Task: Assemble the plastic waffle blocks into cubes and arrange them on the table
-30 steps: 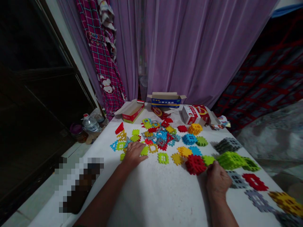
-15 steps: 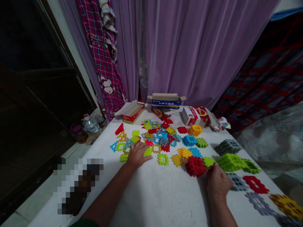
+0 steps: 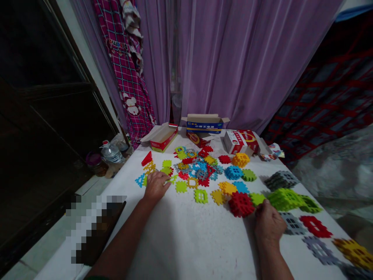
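My left hand (image 3: pixel 156 187) lies palm down over the left side of a loose pile of plastic building pieces (image 3: pixel 201 167), fingers stretched out. A lime piece (image 3: pixel 173 179) shows by its fingertips; whether they touch it I cannot tell. Beside it a lime square piece (image 3: pixel 181 186) lies flat. A blue triangular piece (image 3: pixel 140 180) sits just left of the hand. My right hand (image 3: pixel 269 221) is closed, with its inside hidden. It rests between a red stack of pieces (image 3: pixel 241 204) and a lime stack (image 3: pixel 285 199), near a lime square piece (image 3: pixel 257 199).
Open cardboard boxes stand at the back: a red one (image 3: pixel 164 139), a blue one (image 3: pixel 204 127) and a red-white one (image 3: pixel 241 142). Grey window pieces (image 3: pixel 292 223), a red piece (image 3: pixel 315 226) and yellow pieces (image 3: pixel 354 251) lie right. A dark, partly pixelated object (image 3: pixel 109 227) is left.
My left hand has moved left, off the lime square piece, which now lies uncovered on the table. The short lime piece near that wrist is now out of sight. My right hand has stayed put.
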The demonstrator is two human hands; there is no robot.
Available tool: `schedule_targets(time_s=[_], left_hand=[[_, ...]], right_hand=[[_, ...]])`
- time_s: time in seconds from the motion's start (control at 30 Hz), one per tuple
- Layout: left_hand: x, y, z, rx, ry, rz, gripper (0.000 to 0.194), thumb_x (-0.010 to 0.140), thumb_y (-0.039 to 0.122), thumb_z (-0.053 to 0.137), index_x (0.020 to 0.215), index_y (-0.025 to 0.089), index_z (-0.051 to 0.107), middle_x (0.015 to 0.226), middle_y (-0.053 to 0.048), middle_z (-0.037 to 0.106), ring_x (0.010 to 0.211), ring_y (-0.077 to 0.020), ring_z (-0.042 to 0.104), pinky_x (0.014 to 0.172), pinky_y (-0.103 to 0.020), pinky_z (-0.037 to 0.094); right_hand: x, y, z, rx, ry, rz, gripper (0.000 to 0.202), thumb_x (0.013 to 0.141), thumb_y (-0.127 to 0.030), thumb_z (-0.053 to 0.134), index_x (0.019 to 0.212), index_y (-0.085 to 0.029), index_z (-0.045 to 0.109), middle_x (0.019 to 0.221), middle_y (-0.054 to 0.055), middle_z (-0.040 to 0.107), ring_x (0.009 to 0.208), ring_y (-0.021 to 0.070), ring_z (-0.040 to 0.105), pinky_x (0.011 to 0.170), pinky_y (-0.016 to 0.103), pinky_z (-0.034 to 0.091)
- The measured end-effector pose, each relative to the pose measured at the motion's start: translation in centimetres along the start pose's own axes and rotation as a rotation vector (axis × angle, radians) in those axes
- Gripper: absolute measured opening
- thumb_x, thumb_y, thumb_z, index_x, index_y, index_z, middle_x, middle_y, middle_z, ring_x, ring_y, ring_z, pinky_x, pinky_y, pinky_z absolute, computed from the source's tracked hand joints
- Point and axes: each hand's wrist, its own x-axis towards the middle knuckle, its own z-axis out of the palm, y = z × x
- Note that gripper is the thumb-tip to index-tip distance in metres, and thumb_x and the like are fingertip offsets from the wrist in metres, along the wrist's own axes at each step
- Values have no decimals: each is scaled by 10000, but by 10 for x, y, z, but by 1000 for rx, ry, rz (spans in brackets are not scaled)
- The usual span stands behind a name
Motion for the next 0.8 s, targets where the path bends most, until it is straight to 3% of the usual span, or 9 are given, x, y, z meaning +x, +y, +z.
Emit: schedule_targets(time_s=[0.13,0.3,0.47,0.57,0.7,0.8], left_hand=[[14,-1,-4,37,33,-50,229,874,331,559,1027,266,716,1096,-45,690,1096,-244,549,981,-412,336],[30,-5,-7,113,-31,-81,339,845,397,597,1131,235,677,1192,-89,676,1156,-292,534,978,-437,323],[31,-4,-8,137,-82,-78,283,873,380,564,1067,233,708,1113,-92,713,1096,-287,586,960,-438,332],[31,-3,-15,108,-28,-80,266,897,354,525,1016,231,729,1086,-84,719,1071,-270,599,941,-412,362],[31,-2,-21,-74,108,-139,305,911,358,481,962,208,742,1044,-82,718,1011,-228,618,895,-337,422],[27,4,-16,-405,93,-272,293,877,374,507,936,195,732,925,-48,734,848,-182,656,748,-270,475]], right_hand=[[-1,-3,0,2,3,-14,400,796,-501,574,549,-189,530,450,-49,424,494,126,396,528,291,333],[-3,-11,-1,-27,-16,-10,432,794,-529,559,521,-197,515,431,-47,418,477,127,397,522,294,331],[-1,-4,-1,-14,0,-9,407,785,-535,572,572,-190,549,444,-51,430,492,130,407,523,293,339],[2,0,0,0,-6,-14,399,782,-534,586,602,-179,570,448,-51,445,490,129,411,515,291,335],[1,-2,0,-1,-2,-35,421,782,-542,584,564,-185,542,443,-55,423,487,121,390,507,285,324],[1,-2,-1,-14,-11,-38,417,790,-532,581,562,-185,544,440,-56,419,485,121,392,511,284,329]])
